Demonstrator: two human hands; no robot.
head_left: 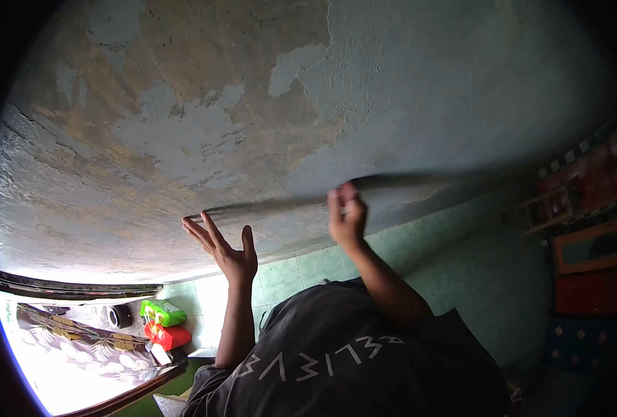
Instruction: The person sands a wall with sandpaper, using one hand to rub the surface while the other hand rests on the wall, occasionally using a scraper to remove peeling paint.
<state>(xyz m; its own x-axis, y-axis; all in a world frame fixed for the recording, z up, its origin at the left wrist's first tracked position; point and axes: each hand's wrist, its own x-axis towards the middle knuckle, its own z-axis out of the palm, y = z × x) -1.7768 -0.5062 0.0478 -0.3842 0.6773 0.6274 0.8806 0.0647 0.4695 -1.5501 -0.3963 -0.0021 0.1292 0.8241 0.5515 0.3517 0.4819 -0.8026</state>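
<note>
Both of my hands are raised to a grey wall [406, 104] whose paint has flaked away in patches, baring brownish plaster. My left hand [233, 260] is open, fingers stretched out and thumb apart, with the fingertips at or very near the wall surface. To its right, my right hand [348, 219] is closed, its fingers curled in a pinch close to the wall. Something small and reddish [348, 190] shows at those fingertips, but blur hides what it is. A dark shadow runs along the wall beside this hand.
Pale green tiles [308, 272] cover the wall's lower part. At lower left, a green packet [162, 313] and a red packet [167, 336] lie near a bright window opening with patterned cloth [79, 347]. A framed picture [590, 247] and red furniture stand at far right.
</note>
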